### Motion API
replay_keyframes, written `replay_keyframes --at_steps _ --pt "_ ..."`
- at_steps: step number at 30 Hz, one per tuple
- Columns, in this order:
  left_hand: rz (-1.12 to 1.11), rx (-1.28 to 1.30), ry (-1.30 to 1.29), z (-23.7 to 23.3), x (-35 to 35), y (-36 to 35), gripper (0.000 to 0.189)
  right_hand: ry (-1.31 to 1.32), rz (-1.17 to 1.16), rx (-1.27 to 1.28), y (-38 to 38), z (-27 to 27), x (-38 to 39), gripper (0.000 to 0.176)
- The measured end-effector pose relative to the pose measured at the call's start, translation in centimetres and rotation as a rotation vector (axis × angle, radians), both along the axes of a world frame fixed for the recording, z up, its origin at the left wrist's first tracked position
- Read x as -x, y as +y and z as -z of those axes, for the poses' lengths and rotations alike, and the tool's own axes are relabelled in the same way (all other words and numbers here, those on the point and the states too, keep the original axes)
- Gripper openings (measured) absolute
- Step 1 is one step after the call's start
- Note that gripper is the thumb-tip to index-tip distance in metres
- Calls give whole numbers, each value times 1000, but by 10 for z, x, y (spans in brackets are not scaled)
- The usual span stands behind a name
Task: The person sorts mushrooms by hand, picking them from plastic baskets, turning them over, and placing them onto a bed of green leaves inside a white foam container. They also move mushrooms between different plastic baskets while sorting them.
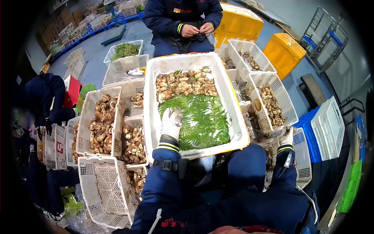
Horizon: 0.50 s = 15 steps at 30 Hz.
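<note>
A white foam box sits in front of me, its far part packed with rows of mushrooms. Green fern leaves cover the nearer part of its floor. My left hand, in a white glove, lies on the left side of the ferns with its fingers stretched out and no mushroom in it. On the right, my right hand, also gloved, is at the near corner of a white plastic basket of mushrooms. Its fingers are partly hidden against the basket.
Baskets of mushrooms stand on the left, beside a nearly bare white basket. Opposite me a person works with both hands together. Yellow boxes and stacked blue and white crates stand right. Another person bends at the left.
</note>
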<state>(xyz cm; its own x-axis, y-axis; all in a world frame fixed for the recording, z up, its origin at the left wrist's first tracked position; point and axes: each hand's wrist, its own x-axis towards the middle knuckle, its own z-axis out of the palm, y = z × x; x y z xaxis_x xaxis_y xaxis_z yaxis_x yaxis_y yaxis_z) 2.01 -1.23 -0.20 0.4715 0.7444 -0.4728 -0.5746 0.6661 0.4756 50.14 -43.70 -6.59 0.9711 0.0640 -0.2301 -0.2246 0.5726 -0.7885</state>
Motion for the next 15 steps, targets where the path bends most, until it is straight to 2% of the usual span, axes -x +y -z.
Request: replay_keyframes --at_steps 1,2,5,8,10,12,13,14,15 --pt "22 -32 9 10 2 4 44 179 97 -110 -22 12 -14 42" --pt "29 -42 29 9 2 4 42 170 162 -28 -43 48 -46 48" --pt "14 -31 104 -9 1 -3 38 65 -54 24 -16 71 -78 52" --pt "75 -44 58 -6 0 -4 37 -268 -368 284 132 -64 37 57" --pt "127 -40 48 -12 3 -4 36 -497 -642 452 218 -122 97 51" --pt "101 -40 21 1 1 3 36 -813 -903 746 294 -161 156 48" --pt "73 -33 9 5 1 2 36 -874 -1086 664 333 -133 157 48" --pt "52 -24 0 6 0 2 35 -1089 -1167 752 366 -114 165 50" --pt "31 -12 -8 8 -2 2 36 -1402 -1096 1111 386 -107 175 50"
